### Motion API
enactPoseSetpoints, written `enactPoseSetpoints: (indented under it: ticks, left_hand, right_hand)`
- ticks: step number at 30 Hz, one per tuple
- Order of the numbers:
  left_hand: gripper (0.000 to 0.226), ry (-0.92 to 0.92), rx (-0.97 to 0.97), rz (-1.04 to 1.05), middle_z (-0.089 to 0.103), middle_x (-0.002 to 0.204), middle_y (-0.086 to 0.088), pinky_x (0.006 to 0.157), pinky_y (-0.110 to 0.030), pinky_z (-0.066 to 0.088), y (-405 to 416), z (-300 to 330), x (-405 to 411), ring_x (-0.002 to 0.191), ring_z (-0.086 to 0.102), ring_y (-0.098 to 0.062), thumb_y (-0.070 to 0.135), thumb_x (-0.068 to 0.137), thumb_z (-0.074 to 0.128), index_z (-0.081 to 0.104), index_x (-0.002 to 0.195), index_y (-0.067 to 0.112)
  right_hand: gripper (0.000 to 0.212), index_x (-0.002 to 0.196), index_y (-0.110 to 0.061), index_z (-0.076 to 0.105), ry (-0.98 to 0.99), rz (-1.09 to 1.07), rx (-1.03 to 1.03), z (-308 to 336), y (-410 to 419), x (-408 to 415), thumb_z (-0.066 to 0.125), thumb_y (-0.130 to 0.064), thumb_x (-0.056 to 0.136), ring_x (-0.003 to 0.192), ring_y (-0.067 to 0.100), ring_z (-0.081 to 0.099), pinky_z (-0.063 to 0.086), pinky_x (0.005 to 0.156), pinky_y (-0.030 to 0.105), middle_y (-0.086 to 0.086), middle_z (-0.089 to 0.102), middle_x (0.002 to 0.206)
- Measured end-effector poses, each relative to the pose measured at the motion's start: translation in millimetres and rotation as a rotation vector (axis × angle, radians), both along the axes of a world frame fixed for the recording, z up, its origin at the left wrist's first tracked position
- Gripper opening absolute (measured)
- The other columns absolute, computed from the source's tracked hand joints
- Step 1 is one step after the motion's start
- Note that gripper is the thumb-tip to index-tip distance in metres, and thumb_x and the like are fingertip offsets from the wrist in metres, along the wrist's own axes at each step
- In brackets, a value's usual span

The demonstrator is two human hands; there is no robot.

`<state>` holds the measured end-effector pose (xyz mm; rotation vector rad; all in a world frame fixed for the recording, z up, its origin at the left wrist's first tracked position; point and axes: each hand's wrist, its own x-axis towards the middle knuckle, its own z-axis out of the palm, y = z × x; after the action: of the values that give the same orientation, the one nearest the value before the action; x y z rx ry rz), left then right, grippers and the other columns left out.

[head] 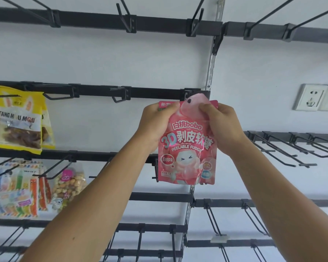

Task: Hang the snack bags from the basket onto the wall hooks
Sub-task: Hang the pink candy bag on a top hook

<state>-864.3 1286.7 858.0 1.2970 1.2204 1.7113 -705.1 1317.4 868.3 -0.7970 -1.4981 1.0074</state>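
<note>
The pink snack bag (187, 146) hangs upright between both hands, its long axis vertical, its body dropping below the fingers while its top flap with the punched hang hole (189, 100) rises just above them. The left hand (155, 125) pinches the top left corner, fingers curled over the edge; the right hand (221, 127) pinches the top right, thumb and fingers closed on the flap. Directly behind and just above the fingertips sits a wall hook (190, 92) on the dark rail (95, 91); the hole seems near its tip, though whether it is threaded I cannot tell. Both hands are about equally close. To the left of the fingers the neighbouring hooks are bare, with a yellow snack bag (21, 120) hanging farther off; to the right runs a slotted upright (212, 61), then open wall.
</note>
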Motion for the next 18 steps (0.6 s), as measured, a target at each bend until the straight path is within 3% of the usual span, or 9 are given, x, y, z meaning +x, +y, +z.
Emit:
enactPoseSetpoints:
  ticks: [4,11,15,18]
  left_hand:
    - [0.025,0.071,-0.032,0.064,0.078,0.085,-0.004,0.083,-0.044,0.062,14,-7,-4,0.078,0.076,-0.023,0.038,0.096,0.065,0.072,0.096,0.014]
    - [0.031,0.131,-0.055,0.227,0.076,0.093,-0.001,0.085,-0.045,0.061,54,-12,-7,0.084,0.074,-0.020,0.045,0.093,0.066,0.069,0.107,0.017]
    - [0.029,0.190,-0.037,0.323,0.073,0.100,-0.001,0.084,-0.039,0.060,68,-14,-9,0.090,0.071,-0.019,0.042,0.094,0.066,0.066,0.108,0.017]
    - [0.026,0.224,-0.031,0.354,0.072,0.104,0.000,0.082,-0.035,0.058,72,-15,-11,0.094,0.070,-0.019,0.038,0.094,0.066,0.064,0.109,0.017]
  right_hand:
    - [0.022,0.089,-0.008,0.066,-0.087,-0.038,-0.011,-11,20,-4,0.056,-0.026,0.098,0.068,0.022,0.070,0.059,0.069,0.041,0.006,0.072,0.073]
    - [0.019,0.088,-0.020,0.066,-0.186,-0.153,0.035,-13,55,-12,0.059,-0.035,0.097,0.076,0.024,0.071,0.057,0.063,0.035,0.001,0.072,0.081]
    - [0.022,0.100,-0.018,0.062,-0.261,-0.297,0.066,-16,68,-18,0.059,-0.039,0.097,0.086,0.024,0.068,0.056,0.074,0.037,-0.002,0.067,0.086]
    - [0.027,0.110,-0.013,0.061,-0.250,-0.358,0.051,-19,70,-23,0.057,-0.037,0.099,0.078,0.018,0.061,0.051,0.068,0.031,0.000,0.062,0.090]
